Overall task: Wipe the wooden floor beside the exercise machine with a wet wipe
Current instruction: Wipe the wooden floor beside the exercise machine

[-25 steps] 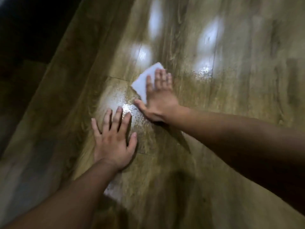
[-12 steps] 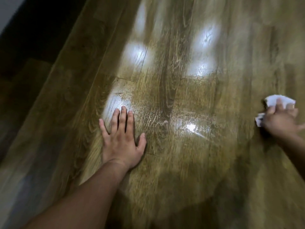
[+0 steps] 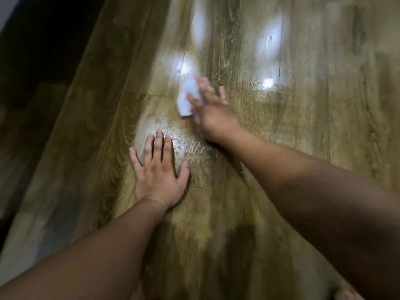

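Wooden floor (image 3: 303, 148) fills the view, glossy with a wet sheen between your hands; a dark strip runs along the left edge. Your left hand (image 3: 158, 176) lies palm down on the boards, grip spread wide. I judge it a brace taking your weight so the other arm can reach. Your right hand (image 3: 212, 118) sits just ahead of it, on the wet wipe (image 3: 187, 98), which is bunched white under the fingers and touches the floor. Motion blur spoils the detail, but that grip appears pressed flat over the wipe, not pinching it. Wiping is judged under way; duller boards at right look undone.
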The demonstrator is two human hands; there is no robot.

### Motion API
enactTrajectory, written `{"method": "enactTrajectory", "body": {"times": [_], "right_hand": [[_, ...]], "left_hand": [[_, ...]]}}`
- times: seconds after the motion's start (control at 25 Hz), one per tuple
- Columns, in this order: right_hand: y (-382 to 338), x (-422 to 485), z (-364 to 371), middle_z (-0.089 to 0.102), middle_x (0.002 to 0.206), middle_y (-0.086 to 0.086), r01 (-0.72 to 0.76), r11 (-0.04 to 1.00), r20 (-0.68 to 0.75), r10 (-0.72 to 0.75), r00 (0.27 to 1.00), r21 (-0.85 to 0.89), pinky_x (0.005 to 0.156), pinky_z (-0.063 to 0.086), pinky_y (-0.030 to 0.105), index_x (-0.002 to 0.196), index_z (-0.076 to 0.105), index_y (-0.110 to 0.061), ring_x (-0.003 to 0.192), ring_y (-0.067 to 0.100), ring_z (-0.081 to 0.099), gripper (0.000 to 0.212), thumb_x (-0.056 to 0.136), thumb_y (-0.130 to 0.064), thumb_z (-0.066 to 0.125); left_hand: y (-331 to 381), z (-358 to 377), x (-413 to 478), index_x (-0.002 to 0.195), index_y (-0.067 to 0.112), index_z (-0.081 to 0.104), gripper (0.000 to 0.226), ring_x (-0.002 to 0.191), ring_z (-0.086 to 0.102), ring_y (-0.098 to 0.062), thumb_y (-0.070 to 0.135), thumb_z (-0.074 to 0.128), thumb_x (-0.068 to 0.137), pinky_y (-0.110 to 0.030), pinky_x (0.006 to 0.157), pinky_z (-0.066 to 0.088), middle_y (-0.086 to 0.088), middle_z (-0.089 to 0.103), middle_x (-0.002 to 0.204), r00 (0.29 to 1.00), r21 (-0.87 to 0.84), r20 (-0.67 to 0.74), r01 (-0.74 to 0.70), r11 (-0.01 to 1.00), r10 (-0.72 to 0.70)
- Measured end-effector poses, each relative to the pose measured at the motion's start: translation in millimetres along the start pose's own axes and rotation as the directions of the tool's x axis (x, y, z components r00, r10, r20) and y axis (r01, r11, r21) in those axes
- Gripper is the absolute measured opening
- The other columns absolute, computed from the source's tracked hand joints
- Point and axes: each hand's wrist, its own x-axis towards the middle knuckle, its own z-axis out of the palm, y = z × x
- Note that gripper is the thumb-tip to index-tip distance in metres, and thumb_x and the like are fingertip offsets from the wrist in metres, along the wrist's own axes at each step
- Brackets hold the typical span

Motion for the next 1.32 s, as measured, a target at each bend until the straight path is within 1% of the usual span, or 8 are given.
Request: {"method": "enactTrajectory", "body": {"times": [0.08, 0.16, 0.28, 0.44, 0.6, 0.72, 1.0, 1.32], "right_hand": [[91, -67, -4, -0.001, 0.165, 0.013, -0.372, 0.928, -0.043, 0.372, 0.927, 0.01, 0.122, 0.003, 0.056, 0.151, 0.032, -0.016, 0.153, 0.03, -0.001, 0.06, 0.096, -0.029, 0.051], [176, -142, -8, 0.013, 0.163, 0.016, -0.702, 0.711, -0.039, 0.703, 0.71, 0.04, 0.121, 0.006, 0.059, 0.143, 0.041, -0.008, 0.152, 0.031, 0.008, 0.06, 0.089, -0.032, 0.048], [196, -169, -11, 0.028, 0.156, 0.024, -0.845, 0.495, 0.017, 0.861, 0.509, 0.201, 0.12, 0.016, 0.052, 0.141, 0.041, 0.002, 0.146, 0.036, 0.023, 0.068, 0.088, -0.039, 0.027], [62, -79, -1, 0.049, 0.14, 0.022, -0.595, 0.761, -0.092, 0.633, 0.769, 0.26, 0.099, 0.041, 0.035, 0.138, 0.048, -0.004, 0.127, 0.035, 0.048, 0.047, 0.093, -0.02, 0.044], [-58, -7, 18, 0.008, 0.166, 0.003, -0.057, 0.994, 0.01, 0.056, 0.998, 0.096, 0.124, 0.006, 0.044, 0.157, 0.014, -0.015, 0.153, 0.023, 0.007, 0.057, 0.103, -0.024, 0.029], [-14, -22, 10, 0.008, 0.166, -0.005, 0.004, 0.999, -0.006, -0.003, 1.0, 0.05, 0.123, -0.004, 0.05, 0.156, 0.02, -0.021, 0.153, 0.014, 0.004, 0.054, 0.105, -0.033, 0.028], [155, -124, -2, 0.007, 0.166, -0.004, -0.463, 0.885, -0.034, 0.464, 0.885, 0.039, 0.12, -0.013, 0.05, 0.157, 0.02, -0.021, 0.153, 0.011, 0.001, 0.052, 0.106, -0.032, 0.024], [176, -133, -3, 0.008, 0.166, -0.005, -0.516, 0.855, -0.019, 0.517, 0.856, 0.047, 0.12, -0.01, 0.053, 0.156, 0.022, -0.023, 0.153, 0.012, 0.002, 0.051, 0.106, -0.033, 0.024]], "left_hand": [[-1, 0, -2, 0.157, 0.017, 0.007, 0.079, 0.151, -0.011, -0.018, 0.06, 0.016, 0.091, -0.059, 0.118, -0.008, -0.001, -0.005, 0.165, 1.0, 0.009, -0.011, -0.016, 1.0, 0.016], [1, -1, -2, 0.157, 0.016, 0.009, 0.08, 0.151, -0.009, -0.019, 0.059, 0.016, 0.09, -0.06, 0.118, -0.006, -0.002, -0.004, 0.165, 1.0, 0.004, -0.014, -0.016, 1.0, 0.016], [3, -1, -2, 0.157, 0.015, 0.009, 0.08, 0.151, -0.009, -0.02, 0.059, 0.015, 0.09, -0.06, 0.118, -0.006, -0.003, -0.004, 0.165, 1.0, 0.018, -0.006, -0.015, 1.0, 0.015], [2, 0, -1, 0.157, 0.015, 0.008, 0.08, 0.151, -0.01, -0.02, 0.059, 0.014, 0.09, -0.06, 0.118, -0.006, -0.003, -0.003, 0.165, 1.0, 0.014, -0.018, -0.018, 1.0, 0.018], [2, 0, -3, 0.156, 0.014, 0.013, 0.08, 0.151, -0.006, -0.019, 0.057, 0.016, 0.088, -0.059, 0.118, -0.006, -0.002, 0.003, 0.165, 0.999, -0.001, -0.036, -0.011, 1.0, 0.011], [2, 0, -1, 0.156, 0.015, 0.013, 0.079, 0.151, -0.006, -0.019, 0.058, 0.017, 0.09, -0.059, 0.118, -0.005, -0.003, 0.003, 0.165, 0.999, 0.005, -0.023, -0.023, 1.0, 0.023], [0, 1, -2, 0.156, 0.015, 0.013, 0.079, 0.151, -0.007, -0.018, 0.06, 0.015, 0.091, -0.059, 0.118, -0.005, -0.001, -0.002, 0.165, 0.999, 0.0, -0.031, -0.025, 1.0, 0.025], [0, 0, -2, 0.156, 0.017, 0.014, 0.079, 0.151, -0.009, -0.017, 0.061, 0.015, 0.09, -0.058, 0.118, -0.006, 0.0, -0.001, 0.165, 0.999, 0.0, -0.029, -0.022, 1.0, 0.022]]}}
